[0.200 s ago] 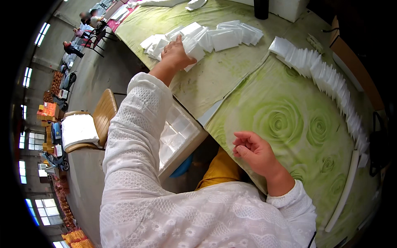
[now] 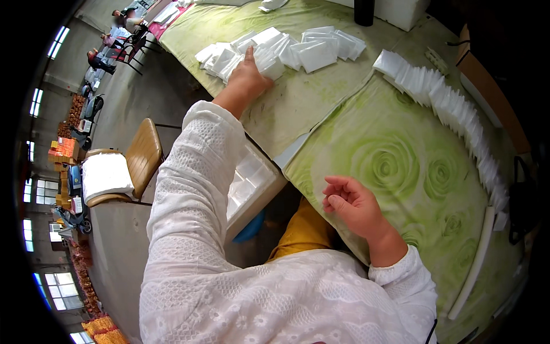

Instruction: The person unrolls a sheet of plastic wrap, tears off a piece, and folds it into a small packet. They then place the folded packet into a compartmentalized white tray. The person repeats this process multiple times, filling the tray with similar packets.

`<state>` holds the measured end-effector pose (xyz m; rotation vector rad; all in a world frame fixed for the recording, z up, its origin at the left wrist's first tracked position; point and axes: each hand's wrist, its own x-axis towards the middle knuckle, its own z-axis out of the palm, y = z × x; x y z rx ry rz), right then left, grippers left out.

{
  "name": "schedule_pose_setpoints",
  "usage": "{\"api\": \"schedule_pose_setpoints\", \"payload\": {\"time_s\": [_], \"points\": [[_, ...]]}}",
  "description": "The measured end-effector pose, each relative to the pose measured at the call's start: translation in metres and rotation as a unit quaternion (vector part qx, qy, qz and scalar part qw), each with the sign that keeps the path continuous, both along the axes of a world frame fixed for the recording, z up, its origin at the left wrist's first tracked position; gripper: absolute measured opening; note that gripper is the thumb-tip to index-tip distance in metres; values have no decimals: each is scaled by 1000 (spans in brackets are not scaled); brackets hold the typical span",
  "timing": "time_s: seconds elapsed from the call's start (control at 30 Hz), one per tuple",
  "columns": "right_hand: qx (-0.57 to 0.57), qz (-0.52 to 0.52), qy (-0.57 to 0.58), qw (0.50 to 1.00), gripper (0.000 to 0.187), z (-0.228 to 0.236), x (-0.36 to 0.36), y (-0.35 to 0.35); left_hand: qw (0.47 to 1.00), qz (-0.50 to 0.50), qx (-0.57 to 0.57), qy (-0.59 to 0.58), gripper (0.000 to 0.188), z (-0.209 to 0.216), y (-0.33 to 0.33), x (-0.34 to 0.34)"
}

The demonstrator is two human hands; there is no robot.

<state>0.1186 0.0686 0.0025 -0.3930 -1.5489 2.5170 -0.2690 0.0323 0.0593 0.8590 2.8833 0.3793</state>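
Observation:
My left hand (image 2: 246, 80) reaches far out over a loose pile of flat white packets (image 2: 318, 55) on the table. Its index finger is stretched out on them and the thumb is spread to the right; the other fingers are partly hidden. My right hand (image 2: 354, 206) hovers above the near edge of the green rose-patterned tablecloth (image 2: 389, 163), its fingers loosely curled and apart, with nothing seen in it. On the right, a long curved row of similar white packets (image 2: 452, 109) stands packed closely together.
Below my left forearm is an open pale box (image 2: 252, 172) with clear-looking packs inside. A tan chair (image 2: 144, 155) with a white cushion stands at left. A dark cylinder (image 2: 363, 11) and a white foam block (image 2: 395, 12) are at the back. A white tube (image 2: 474, 264) lies at right.
The packets under my left hand have shifted slightly, and its thumb has drawn in a little. My right hand has barely moved. The view has tilted slightly.

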Motion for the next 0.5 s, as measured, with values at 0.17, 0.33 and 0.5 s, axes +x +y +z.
{"api": "schedule_pose_setpoints", "payload": {"time_s": [0.17, 0.33, 0.5], "points": [[-11, 6, -3, 1000, 39, 1, 0, -1, 985, 8, 168, -43, 98, -7, -23, -7], [261, -188, 11, 947, 74, 7, -4, 1, 747, -198, 521, -363, 84, 2, -35, 106], [446, -222, 55, 865, 100, 12, -5, 8, 651, -282, 516, -480, 94, -31, -61, 225]]}}
